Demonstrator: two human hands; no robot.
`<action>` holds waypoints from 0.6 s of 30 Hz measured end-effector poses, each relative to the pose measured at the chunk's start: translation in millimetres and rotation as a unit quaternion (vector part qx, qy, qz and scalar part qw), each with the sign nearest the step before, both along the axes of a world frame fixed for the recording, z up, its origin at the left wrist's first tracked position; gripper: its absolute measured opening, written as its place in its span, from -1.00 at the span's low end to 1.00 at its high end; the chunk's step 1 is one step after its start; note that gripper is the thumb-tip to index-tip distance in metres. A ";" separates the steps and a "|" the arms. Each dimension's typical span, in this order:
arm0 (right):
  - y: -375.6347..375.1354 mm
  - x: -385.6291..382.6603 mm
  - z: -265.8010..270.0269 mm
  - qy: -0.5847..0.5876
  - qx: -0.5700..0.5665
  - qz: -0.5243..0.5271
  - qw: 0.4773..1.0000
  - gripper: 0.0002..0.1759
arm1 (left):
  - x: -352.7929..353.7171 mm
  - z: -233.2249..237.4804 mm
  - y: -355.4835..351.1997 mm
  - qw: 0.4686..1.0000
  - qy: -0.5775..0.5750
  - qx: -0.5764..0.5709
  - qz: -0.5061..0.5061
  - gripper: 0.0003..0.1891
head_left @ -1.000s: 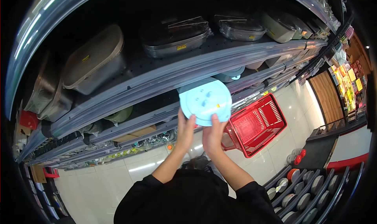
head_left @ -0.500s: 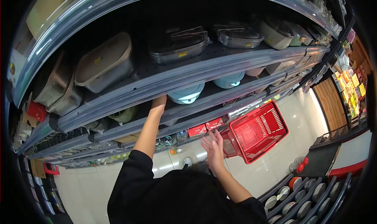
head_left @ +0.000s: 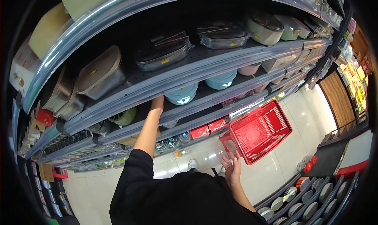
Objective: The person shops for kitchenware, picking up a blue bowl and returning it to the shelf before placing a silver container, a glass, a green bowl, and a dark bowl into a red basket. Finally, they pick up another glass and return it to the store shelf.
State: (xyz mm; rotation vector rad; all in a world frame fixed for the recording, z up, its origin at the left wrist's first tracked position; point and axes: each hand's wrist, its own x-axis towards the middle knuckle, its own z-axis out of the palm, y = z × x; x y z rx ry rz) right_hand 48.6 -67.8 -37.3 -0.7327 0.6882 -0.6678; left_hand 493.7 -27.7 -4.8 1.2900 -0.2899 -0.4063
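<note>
My left hand [head_left: 157, 104] reaches into the shelf level below the metal containers, its fingers hidden behind the upper shelf's edge. Just right of it sits a light-blue lidded bowl [head_left: 182, 94] with a pale tab on its front. A second light-blue bowl [head_left: 221, 80] stands farther along the same level. On the other side of my hand is a green wrapped container [head_left: 123, 117]. My right hand [head_left: 233, 168] hangs in front of my body, palm partly up, fingers apart and holding nothing. A red shopping basket [head_left: 252, 135] is just beyond its fingertips.
Above, a shelf carries metal containers with lids [head_left: 163, 55] and a white pot [head_left: 264, 28]. Red boxes [head_left: 200, 132] lie low near the basket. Behind me on the right is a rack of plates [head_left: 311, 209]. Pale tiles [head_left: 173, 166] cover the floor.
My right hand has moved down and to the right, closer to my body. My left hand stays in the shelf beside the blue bowl. The camera view has shifted slightly.
</note>
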 end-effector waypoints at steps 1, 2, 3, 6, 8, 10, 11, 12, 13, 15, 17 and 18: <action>-6.0 -5.9 -0.5 0.000 0.000 0.003 1.000 -0.33 | -0.2 0.4 1.5 1.000 0.001 -0.003 0.003 -0.42; -12.7 -12.0 0.0 -0.007 -0.002 0.009 1.000 -0.33 | -0.2 -1.2 2.3 1.000 0.007 -0.006 0.005 -0.42; -20.0 -18.8 1.3 0.004 -0.006 0.015 1.000 -0.32 | 2.7 0.4 6.2 0.999 0.044 -0.010 -0.009 -0.40; -45.1 -44.8 2.9 0.008 -0.007 0.031 0.999 -0.35 | -1.1 6.0 5.4 0.994 0.087 -0.038 0.045 -0.39; -64.0 -71.1 -3.9 0.008 -0.020 0.033 0.999 -0.39 | -6.4 1.9 14.5 0.991 0.086 -0.054 0.085 -0.53; -82.3 -98.6 -8.5 0.003 -0.018 0.038 0.999 -0.43 | -31.5 7.4 25.3 0.970 0.019 0.128 0.204 -0.65; -92.1 -113.8 -11.7 0.036 -0.017 0.049 0.998 -0.46 | -63.9 18.4 23.4 0.926 -0.166 0.178 0.287 -0.70; -103.1 -127.3 -15.8 0.069 -0.017 0.060 0.996 -0.48 | -108.8 40.3 19.5 0.839 -0.342 0.222 0.359 -0.72; -112.8 -141.3 -20.2 0.061 -0.017 0.065 0.996 -0.48 | -147.5 68.8 16.8 0.847 -0.368 0.223 0.312 -0.85; -129.8 -168.5 -27.8 0.123 -0.018 0.102 0.987 -0.54 | -181.5 117.9 4.5 0.760 -0.523 0.238 0.303 -0.87; -144.0 -191.2 -32.9 0.146 -0.023 0.128 0.981 -0.55 | -195.0 161.9 -8.7 0.632 -0.678 0.254 0.277 -0.81; -151.3 -200.5 -35.3 0.170 -0.035 0.148 0.974 -0.56 | -191.6 186.7 -20.0 0.606 -0.700 0.260 0.275 -0.77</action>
